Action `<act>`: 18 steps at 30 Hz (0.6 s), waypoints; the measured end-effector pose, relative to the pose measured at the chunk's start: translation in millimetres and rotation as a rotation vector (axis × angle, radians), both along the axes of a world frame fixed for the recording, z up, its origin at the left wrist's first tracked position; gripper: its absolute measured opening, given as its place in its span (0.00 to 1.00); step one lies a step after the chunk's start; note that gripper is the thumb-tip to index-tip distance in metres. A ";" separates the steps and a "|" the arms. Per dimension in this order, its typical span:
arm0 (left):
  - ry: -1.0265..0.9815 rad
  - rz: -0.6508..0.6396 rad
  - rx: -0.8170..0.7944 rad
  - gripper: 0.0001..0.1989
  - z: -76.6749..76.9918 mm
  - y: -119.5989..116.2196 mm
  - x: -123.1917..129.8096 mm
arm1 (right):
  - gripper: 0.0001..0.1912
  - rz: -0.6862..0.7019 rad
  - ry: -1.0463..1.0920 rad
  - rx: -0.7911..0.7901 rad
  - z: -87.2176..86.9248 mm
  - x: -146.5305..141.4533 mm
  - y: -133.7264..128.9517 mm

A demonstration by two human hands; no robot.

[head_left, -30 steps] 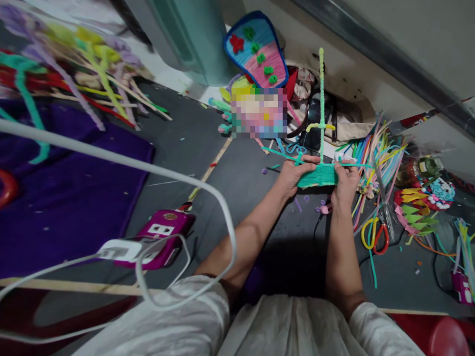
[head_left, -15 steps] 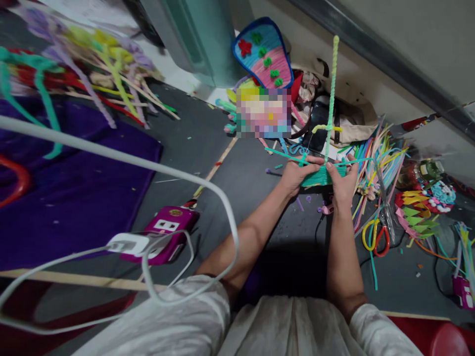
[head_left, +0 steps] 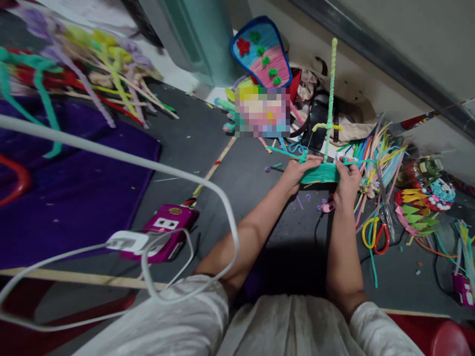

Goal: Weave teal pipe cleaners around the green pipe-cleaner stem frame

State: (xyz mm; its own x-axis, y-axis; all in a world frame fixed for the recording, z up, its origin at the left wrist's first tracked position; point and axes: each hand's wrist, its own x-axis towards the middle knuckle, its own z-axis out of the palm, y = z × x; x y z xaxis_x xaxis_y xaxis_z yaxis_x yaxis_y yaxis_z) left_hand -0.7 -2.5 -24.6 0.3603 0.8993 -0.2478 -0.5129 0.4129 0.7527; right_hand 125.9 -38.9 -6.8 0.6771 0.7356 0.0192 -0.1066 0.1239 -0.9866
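A flat teal craft piece of side-by-side strands is held above the dark table between my two hands. My left hand grips its left end, thumb on top. At its right end my right hand pinches the edge between thumb and fingers. From its far edge rises a twisted yellow-green stem with a short yellow crosspiece. Thin teal strands stick out to both sides past my hands.
Beyond my hands lie a bag and a blue-pink craft panel. Rightward are a bundle of coloured stems and scissors. A white cable crosses the left, near a purple power socket.
My right hand has shifted slightly right along the teal piece, and its thumb has moved from the middle toward the right end, showing more of the surface.
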 end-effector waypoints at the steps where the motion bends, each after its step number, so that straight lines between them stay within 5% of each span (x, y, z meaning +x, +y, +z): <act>1: -0.002 -0.012 -0.014 0.15 -1.3 1.2 -0.6 | 0.17 -0.005 -0.005 0.001 -0.7 -0.5 0.2; 5: -0.032 -0.015 -0.058 0.15 -4.8 5.0 -1.1 | 0.17 -0.025 -0.020 0.015 -5.7 -1.0 1.8; 11: -0.056 0.240 -0.072 0.17 -0.1 -0.3 9.6 | 0.17 -0.084 0.005 0.077 -11.6 1.0 4.6; 18: -0.093 0.352 -0.034 0.14 3.6 -5.5 17.8 | 0.14 -0.091 0.079 0.109 -14.0 3.6 7.4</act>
